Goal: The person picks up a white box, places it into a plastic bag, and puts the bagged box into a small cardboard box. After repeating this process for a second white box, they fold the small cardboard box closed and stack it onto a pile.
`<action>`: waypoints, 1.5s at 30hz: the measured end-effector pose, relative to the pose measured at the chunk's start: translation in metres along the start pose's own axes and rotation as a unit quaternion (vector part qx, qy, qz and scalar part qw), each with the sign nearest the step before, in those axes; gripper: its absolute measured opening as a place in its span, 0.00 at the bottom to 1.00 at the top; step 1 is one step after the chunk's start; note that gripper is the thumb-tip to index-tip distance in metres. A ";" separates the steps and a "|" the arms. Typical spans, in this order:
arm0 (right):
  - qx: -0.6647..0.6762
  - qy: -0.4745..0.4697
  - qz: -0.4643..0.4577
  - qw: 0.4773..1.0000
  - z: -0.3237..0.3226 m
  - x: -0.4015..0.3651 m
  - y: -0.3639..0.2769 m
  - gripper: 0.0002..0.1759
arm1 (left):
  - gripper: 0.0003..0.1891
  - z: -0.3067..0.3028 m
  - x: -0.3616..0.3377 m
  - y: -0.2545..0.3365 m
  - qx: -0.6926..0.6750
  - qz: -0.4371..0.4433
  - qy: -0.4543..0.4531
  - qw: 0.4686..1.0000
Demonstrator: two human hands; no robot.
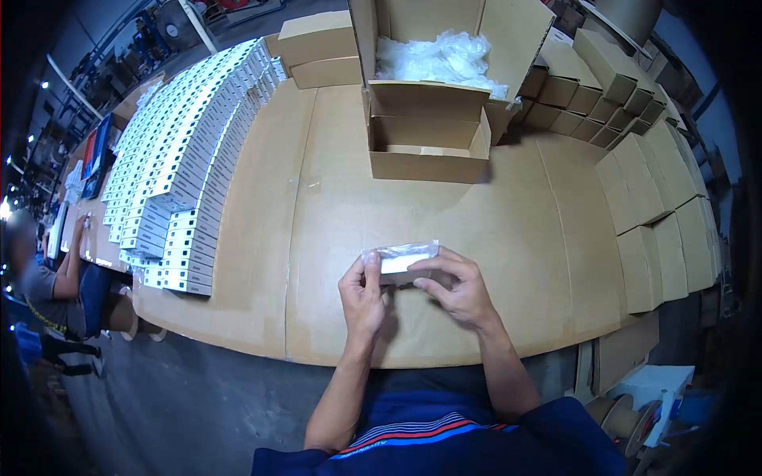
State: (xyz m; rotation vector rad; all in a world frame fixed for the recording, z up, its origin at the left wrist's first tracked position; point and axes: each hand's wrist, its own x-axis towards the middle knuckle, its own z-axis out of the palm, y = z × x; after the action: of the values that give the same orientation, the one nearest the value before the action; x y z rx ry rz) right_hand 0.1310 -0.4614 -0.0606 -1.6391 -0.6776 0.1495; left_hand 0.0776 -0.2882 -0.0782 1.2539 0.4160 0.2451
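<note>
Between my hands, above the cardboard-covered table, is a small white box with clear plastic film around it. My left hand grips its left end, thumb lying along the top. At the right end, my right hand is closed on the box with curled fingers and thumb. Some of my fingertips are hidden behind or under it. Farther back stands an open brown carton, its flap raised.
Stacked white boxes cover the table's left side. A large carton at the back holds clear plastic bags. Brown cartons line the right edge. A seated person is at the far left; a wire spool is low right.
</note>
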 end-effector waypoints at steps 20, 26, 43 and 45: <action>-0.315 -0.153 -0.148 0.925 -0.037 0.035 -0.040 0.16 | 0.10 -0.021 0.023 0.031 0.193 0.142 -0.213 0.947; -0.245 0.208 -0.163 0.933 -0.049 0.080 -0.031 0.13 | 0.35 0.005 0.078 0.049 0.310 0.221 -0.107 0.919; -0.435 0.392 -0.144 0.797 -0.083 0.146 0.045 0.11 | 0.36 0.048 0.137 0.019 0.458 0.307 -0.055 0.832; -0.412 0.386 -0.100 0.820 -0.087 0.145 0.048 0.12 | 0.37 0.047 0.140 0.016 0.450 0.329 -0.049 0.829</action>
State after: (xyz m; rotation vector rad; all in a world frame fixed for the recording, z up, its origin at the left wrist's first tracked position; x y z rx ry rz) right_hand 0.3068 -0.4650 -0.0479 -2.1881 -0.2546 -1.0584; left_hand 0.2243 -0.2677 -0.0749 2.3268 -0.0473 0.6099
